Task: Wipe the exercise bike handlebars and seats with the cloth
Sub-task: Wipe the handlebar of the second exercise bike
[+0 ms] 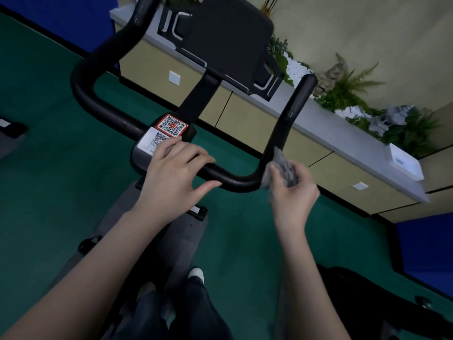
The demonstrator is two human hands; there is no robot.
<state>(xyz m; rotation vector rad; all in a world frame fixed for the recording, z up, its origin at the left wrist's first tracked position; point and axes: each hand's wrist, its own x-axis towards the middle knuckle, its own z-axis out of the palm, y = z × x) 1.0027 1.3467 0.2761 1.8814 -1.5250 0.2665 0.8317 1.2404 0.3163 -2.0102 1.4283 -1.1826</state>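
Right hand (291, 192) pinches a soft, limp grey cloth (282, 168) bunched against the rigid handlebar (230, 177) bend; left hand (171, 173) rests open, steadying the bar beside it.

One black tubular handlebar (230, 179) w/ two upturned ends. One dark rectangular console screen (230, 42) above its middle. Two QR-code stickers at the bar's centre: one red-bordered (172, 125), one white (153, 141). One crumpled grey cloth (282, 169) at the bar's right bend. Two bare hands: left hand (171, 177), right hand (294, 195). Two white shoe tips (196, 274) by the bike frame, approx. bottom centre. Two white wall plates on the beige cabinet fronts (174, 78) (359, 186). One white rectangular tray (405, 163) at the grey ledge's right end. Plants along the ledge: several, can't count exactly.
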